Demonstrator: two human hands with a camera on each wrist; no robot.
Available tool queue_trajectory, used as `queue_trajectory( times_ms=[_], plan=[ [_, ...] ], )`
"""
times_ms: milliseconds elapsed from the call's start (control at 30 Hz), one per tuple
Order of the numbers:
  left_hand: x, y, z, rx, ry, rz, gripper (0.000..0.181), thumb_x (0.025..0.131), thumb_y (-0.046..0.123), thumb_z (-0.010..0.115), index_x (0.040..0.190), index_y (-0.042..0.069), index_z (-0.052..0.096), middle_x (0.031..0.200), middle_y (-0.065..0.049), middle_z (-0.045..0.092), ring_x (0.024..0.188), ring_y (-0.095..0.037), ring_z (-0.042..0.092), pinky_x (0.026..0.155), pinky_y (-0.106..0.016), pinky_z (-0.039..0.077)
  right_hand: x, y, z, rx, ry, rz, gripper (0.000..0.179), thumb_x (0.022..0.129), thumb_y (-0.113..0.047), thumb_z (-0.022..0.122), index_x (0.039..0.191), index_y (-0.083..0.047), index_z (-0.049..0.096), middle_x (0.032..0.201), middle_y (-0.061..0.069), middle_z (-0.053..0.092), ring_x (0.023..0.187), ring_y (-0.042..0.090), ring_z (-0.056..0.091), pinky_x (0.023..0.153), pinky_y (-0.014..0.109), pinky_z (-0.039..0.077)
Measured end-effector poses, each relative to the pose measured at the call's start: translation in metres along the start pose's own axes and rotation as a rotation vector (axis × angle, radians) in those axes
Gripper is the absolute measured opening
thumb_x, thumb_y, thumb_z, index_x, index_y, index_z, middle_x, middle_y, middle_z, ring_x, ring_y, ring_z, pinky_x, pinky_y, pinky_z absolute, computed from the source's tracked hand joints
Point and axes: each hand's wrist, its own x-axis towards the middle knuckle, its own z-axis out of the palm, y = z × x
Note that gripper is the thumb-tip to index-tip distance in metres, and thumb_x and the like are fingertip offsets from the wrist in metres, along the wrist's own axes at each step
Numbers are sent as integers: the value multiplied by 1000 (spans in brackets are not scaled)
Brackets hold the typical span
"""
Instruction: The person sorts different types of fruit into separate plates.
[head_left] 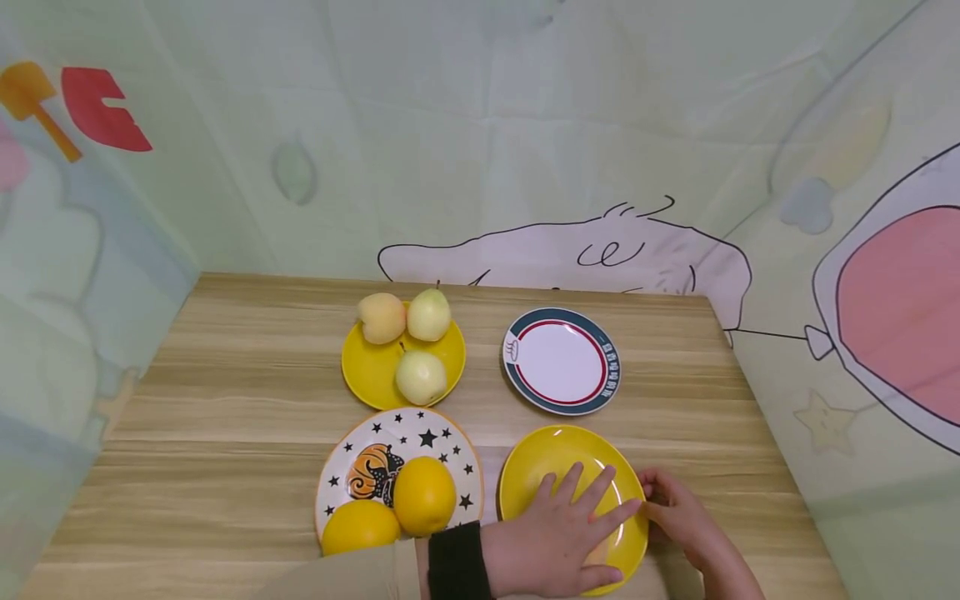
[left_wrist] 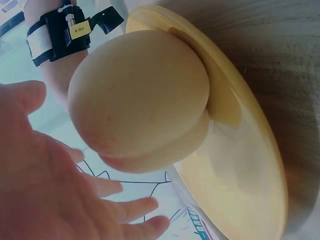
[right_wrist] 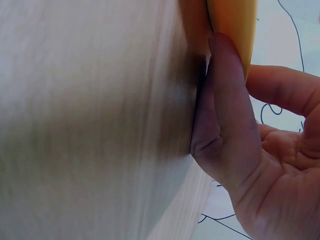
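My left hand (head_left: 558,533) is spread over the front right yellow plate (head_left: 540,458), fingers straight and apart. In the left wrist view a peach (left_wrist: 140,95) sits on that plate, beside the left hand (left_wrist: 60,185), with a gap between them. From the head view the peach is mostly hidden under the left hand. At the plate's right side my right hand (head_left: 686,521) pinches the rim. The right wrist view has the right hand (right_wrist: 260,145) with one finger under the rim and another against its upper side.
Behind, another yellow plate (head_left: 367,379) bears a peach (head_left: 382,319) and two pale pears (head_left: 422,377). The star-patterned plate (head_left: 341,467) holds two yellow-orange round fruits (head_left: 424,496). A white plate with a blue rim (head_left: 562,362) lies at the back right. Printed cloth (head_left: 450,150) surrounds the table.
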Motion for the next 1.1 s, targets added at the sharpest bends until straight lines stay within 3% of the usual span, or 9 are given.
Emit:
queue_trajectory(
  times_ms=[133,467,667,900,1100],
  plan=[
    [1,0,1,-11,6,-11,71,90,69,21,143,44,-18,159,3,-12,146,-32,9,112,-53,24,0,0,-1,-9,-3,-10,35,85,4,54,119,9,47,100,11,55,87,16,54,69,31,54],
    [-4,6,-4,67,90,0,69,93,65,21,147,41,-14,159,-1,-14,146,-33,6,111,-51,27,-1,1,-2,10,-19,-5,36,87,3,55,121,10,44,104,14,56,86,17,56,70,32,55],
    [-8,0,-15,100,94,5,73,93,62,33,149,40,-7,159,-1,-14,145,-35,6,109,-52,29,-1,0,-2,17,-28,22,36,87,5,53,122,10,44,103,13,54,89,21,56,71,36,56],
    [-15,-12,-30,89,31,-107,77,89,63,43,149,42,0,160,1,-6,146,-34,-4,113,-52,22,0,1,-1,47,-27,19,37,87,7,53,121,12,42,103,15,53,88,21,56,70,39,57],
    [-25,-19,-41,64,36,-152,80,87,64,45,150,40,1,160,0,-9,145,-35,-7,113,-54,19,1,1,0,48,-27,17,37,86,7,53,121,13,42,103,14,53,87,20,56,69,39,57]
  ],
)
